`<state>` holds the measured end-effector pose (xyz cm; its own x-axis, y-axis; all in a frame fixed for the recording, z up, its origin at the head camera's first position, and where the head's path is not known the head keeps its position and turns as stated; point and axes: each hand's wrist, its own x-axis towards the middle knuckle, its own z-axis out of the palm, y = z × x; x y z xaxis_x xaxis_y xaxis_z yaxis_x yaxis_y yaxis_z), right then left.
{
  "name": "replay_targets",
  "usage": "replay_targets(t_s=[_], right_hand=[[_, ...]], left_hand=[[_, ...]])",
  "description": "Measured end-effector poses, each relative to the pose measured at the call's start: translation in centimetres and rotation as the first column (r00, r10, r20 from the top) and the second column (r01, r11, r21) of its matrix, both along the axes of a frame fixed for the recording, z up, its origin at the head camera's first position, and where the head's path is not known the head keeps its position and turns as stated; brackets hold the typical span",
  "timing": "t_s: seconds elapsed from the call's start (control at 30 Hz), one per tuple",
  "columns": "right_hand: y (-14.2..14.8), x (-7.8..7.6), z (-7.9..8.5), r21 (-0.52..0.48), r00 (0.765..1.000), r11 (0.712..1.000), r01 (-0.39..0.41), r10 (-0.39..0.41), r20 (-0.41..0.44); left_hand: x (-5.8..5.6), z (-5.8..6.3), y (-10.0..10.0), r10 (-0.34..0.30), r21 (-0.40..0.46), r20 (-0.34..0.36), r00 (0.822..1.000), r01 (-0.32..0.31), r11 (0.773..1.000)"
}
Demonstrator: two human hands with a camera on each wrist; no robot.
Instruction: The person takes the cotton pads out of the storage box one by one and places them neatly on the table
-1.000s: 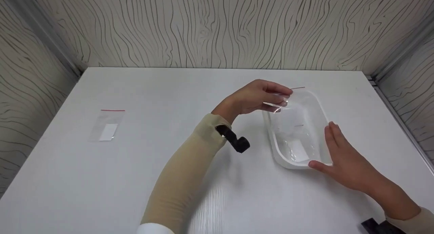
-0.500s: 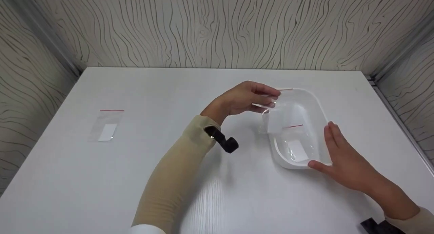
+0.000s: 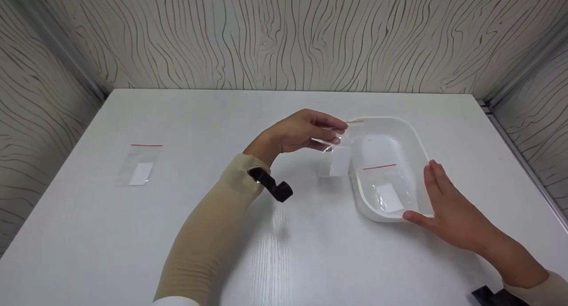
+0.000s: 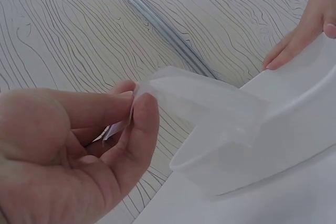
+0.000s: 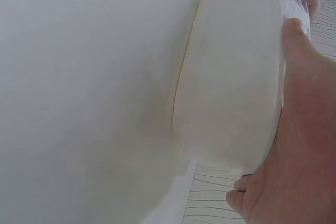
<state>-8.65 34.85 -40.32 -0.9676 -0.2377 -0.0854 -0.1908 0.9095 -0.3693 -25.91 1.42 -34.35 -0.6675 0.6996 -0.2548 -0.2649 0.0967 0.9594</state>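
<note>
My left hand pinches a clear zip bag with a red strip and a white slip at its upper edge. The bag hangs beside the left rim of a white plastic tub; in the left wrist view its clear film overlaps the tub. My right hand rests against the tub's near right corner, fingers straight along the right rim and thumb at the front rim. Inside the tub lies another zip bag with a red strip and white slip.
A third zip bag, also red-stripped with a white slip, lies flat at the left of the white table. Wood-patterned panels rise behind the table and at both sides.
My left hand has moved left, carrying the pinched bag from over the tub to beside its left rim. The bag inside the tub shows more fully. My right hand and the tub stay put.
</note>
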Motion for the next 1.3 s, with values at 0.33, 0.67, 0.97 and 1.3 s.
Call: replay_targets(t_s=[0.33,0.67,0.97,1.3], right_hand=[[0.1,0.1,-0.3,-0.004,1.0,1.0,-0.007,0.007,-0.023],[0.2,0.1,-0.3,-0.006,1.0,1.0,-0.01,0.01,-0.013],[0.1,0.1,-0.1,-0.012,1.0,1.0,-0.007,0.007,0.004],[0.0,0.0,0.1,-0.008,1.0,1.0,0.005,-0.005,0.022]], left_hand=[[0.2,-0.6,-2.1,-0.009,-0.018,0.004,1.0,0.009,1.0],[0.3,-0.9,-3.7,0.001,-0.038,0.005,1.0,-0.001,0.999],[0.5,-0.9,-4.9,-0.003,-0.063,0.0,1.0,0.003,0.998],[0.8,-1.5,-6.7,0.018,-0.091,0.013,1.0,-0.016,0.996]])
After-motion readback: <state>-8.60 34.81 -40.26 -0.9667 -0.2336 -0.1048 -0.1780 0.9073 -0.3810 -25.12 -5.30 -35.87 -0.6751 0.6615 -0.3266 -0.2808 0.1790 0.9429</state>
